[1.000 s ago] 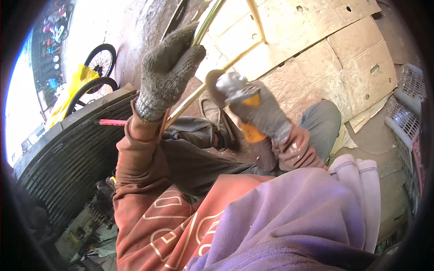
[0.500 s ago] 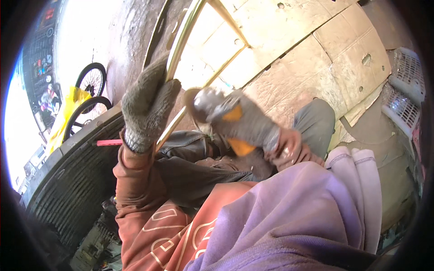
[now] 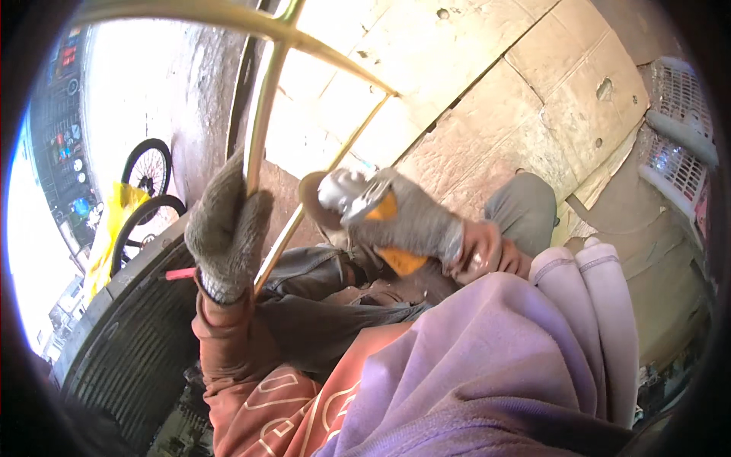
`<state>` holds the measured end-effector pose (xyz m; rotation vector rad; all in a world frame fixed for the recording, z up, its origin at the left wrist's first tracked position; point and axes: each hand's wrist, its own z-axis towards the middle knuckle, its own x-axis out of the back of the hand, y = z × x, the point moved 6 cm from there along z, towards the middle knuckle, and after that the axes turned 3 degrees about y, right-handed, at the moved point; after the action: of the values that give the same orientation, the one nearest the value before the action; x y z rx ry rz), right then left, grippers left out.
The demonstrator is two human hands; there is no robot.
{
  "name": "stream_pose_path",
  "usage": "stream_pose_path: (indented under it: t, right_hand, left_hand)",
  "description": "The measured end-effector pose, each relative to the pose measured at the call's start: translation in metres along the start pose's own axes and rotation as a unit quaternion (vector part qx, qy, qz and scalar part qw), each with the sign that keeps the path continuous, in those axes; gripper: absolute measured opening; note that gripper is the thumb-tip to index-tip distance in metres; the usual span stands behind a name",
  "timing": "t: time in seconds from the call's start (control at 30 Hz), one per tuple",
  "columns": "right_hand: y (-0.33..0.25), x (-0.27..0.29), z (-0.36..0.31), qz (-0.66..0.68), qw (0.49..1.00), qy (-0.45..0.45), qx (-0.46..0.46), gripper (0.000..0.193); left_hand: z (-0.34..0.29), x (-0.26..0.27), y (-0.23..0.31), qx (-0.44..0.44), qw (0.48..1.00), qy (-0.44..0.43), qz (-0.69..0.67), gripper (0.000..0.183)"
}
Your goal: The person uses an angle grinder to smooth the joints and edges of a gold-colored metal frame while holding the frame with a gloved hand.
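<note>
My left hand (image 3: pixel 228 236), in a grey knit glove, is closed around a bar of a gold-coloured metal frame (image 3: pixel 263 126). The frame's bars cross at the upper left, and a thinner one slants down past my left wrist. My right hand (image 3: pixel 430 217), gloved too, grips an angle grinder (image 3: pixel 346 190) with a silver head and orange body. Its round disc (image 3: pixel 311 199) lies over the slanting bar in the picture; whether they touch, I cannot tell. The glove hides much of the grinder's body.
Flattened cardboard sheets (image 3: pixel 487 114) cover the floor ahead. White plastic baskets (image 3: pixel 678 152) stand at the right. On the left are a ribbed dark panel (image 3: pixel 129 335), bicycle wheels (image 3: pixel 148 171), a yellow sheet (image 3: pixel 114 236) and a red stick (image 3: pixel 180 273). My bent legs are below the grinder.
The frame has swung toward me and its crossing bars now show at the top left. My left hand has shifted left and down with it. The grinder has moved slightly left and down.
</note>
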<state>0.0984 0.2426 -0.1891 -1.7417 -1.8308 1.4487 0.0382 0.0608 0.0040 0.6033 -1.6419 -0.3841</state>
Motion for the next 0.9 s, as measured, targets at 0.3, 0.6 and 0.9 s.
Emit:
stream_pose_path:
  t: [0.3, 0.6, 0.9]
  right_hand:
    - [0.005, 0.088, 0.048, 0.157, 0.972, 0.051, -0.168, 0.038]
    - [0.008, 0.066, 0.045, 0.186, 0.979, 0.002, -0.084, 0.037]
    - [0.007, 0.048, 0.027, 0.166, 0.984, 0.001, -0.065, 0.059]
  left_hand:
    - [-0.001, -0.001, 0.001, 0.007, 0.999, 0.027, -0.038, 0.044]
    - [-0.002, 0.002, 0.0, 0.07, 0.993, 0.036, -0.091, 0.041]
    - [0.011, -0.002, -0.009, 0.067, 0.987, 0.052, -0.134, 0.04]
